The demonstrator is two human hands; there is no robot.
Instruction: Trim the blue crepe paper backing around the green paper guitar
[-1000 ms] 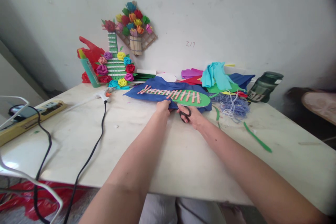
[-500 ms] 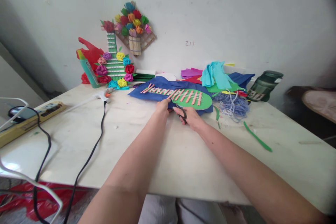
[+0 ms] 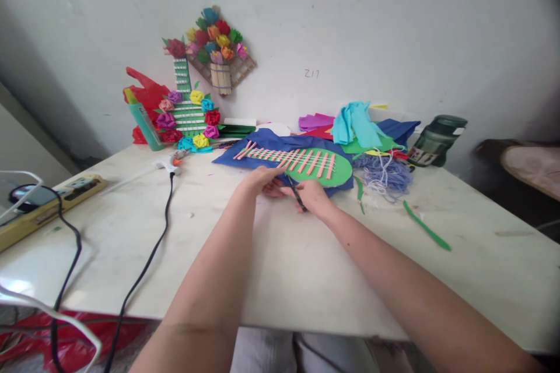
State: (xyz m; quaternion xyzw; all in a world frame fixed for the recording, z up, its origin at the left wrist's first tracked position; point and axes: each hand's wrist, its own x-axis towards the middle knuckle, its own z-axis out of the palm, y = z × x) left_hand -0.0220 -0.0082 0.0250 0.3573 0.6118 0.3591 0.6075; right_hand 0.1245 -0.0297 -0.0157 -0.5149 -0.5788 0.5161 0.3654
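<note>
A guitar-shaped green craft piece (image 3: pixel 343 170), with pink sticks and white strings across it, lies on a sheet of blue paper (image 3: pixel 273 139). My left hand (image 3: pixel 265 179) is closed at the near edge, its thumb by the guitar's waist and its fingers curled beneath, gripping the blue paper. Black-handled scissors (image 3: pixel 300 200) are in my right hand (image 3: pixel 314 194), just right of my left. Their tips point away from me at the paper's near edge. How far the blades are apart is too small to tell.
Behind stand a flower-trimmed guitar craft (image 3: pixel 190 111), a glue bottle (image 3: pixel 144 119) and a flower wall piece (image 3: pixel 221 78). A glue gun (image 3: pixel 168 162) and power strip (image 3: pixel 79 195) lie left with cords. Yarn (image 3: pixel 385 175), coloured paper (image 3: pixel 356 122), a dark bottle (image 3: pixel 438 140) and green strips (image 3: pixel 426 226) are right.
My left hand has turned, its back rising and its fingers curling under the paper's near edge. The scissors in my right hand have tilted slightly. The view has shifted a little.
</note>
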